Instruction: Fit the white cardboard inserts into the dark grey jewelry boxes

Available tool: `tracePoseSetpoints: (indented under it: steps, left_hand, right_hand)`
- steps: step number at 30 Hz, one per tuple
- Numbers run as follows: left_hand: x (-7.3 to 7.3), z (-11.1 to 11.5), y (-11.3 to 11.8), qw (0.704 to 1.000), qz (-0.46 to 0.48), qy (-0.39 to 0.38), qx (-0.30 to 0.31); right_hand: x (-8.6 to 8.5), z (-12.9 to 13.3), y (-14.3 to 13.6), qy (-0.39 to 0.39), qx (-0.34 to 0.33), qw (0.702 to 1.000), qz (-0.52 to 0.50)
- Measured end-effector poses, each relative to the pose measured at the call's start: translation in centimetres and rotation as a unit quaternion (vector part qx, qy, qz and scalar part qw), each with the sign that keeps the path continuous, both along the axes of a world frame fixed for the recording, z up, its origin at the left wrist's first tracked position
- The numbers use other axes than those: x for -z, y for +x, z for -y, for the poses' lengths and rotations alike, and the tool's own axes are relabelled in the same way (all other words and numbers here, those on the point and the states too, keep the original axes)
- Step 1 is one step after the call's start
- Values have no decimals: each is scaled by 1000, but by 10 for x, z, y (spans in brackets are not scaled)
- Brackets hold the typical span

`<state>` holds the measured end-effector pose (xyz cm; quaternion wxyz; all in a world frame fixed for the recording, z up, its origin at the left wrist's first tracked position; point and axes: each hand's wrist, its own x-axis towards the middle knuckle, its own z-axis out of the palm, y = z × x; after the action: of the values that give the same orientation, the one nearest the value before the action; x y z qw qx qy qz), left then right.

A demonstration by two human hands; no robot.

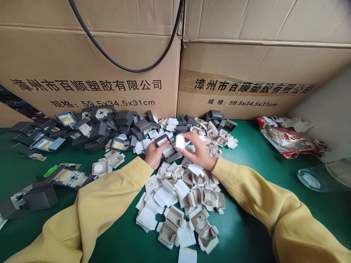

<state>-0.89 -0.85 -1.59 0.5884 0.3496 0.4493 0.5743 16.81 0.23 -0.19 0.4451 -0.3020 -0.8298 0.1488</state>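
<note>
My left hand (pixel 155 152) is closed around a small dark grey box (pixel 172 155), which is open at the top. Just to its right, my right hand (pixel 199 149) pinches a small white cardboard insert (pixel 180 141) between thumb and fingers. The insert is held right beside the dark box; whether the two touch I cannot tell. Below both hands spreads a pile of white and grey-brown folded card inserts (pixel 167 195). Behind and to the left lies a heap of dark grey boxes (pixel 100 129), several of them open with pale or yellowish insides.
Two large cardboard cartons (pixel 90 54) with printed lettering stand along the back, and a black cable (pixel 131 69) loops in front. On the green tabletop (pixel 255 175) at right are a red plastic packet (pixel 287 140) and a clear glass (pixel 315 179). A bright green scrap (pixel 51 171) lies left.
</note>
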Motion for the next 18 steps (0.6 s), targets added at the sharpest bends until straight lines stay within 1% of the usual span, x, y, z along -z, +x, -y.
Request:
tracePoseSetpoints:
  steps: [2,5,10,12,14,16,18]
  left_hand:
    - [0,0,0,1000,1,0,-1]
    - [-3,1,-2,1000,15,10,11]
    - [-8,3,-6,997,16,29,73]
    - [-7,3,-6,996,-4,43,75]
    - [-3,2,-6,995,-37,61,63]
    - [2,1,-6,992,-76,81,56]
    - [5,0,-7,987,-111,97,64]
  right_hand:
    - [-1,1,0,1,-13,1000,5]
    - [-2,1,-1,-7,-15,1000,9]
    - [1,-2,-2,-28,-21,999,31]
    - [3,-4,-2,-43,-29,998,37]
    - [4,-5,-2,-57,-33,997,35]
    - [4,-5,-2,-61,-32,997,26]
    - [4,-5,-2,-61,-43,997,17]
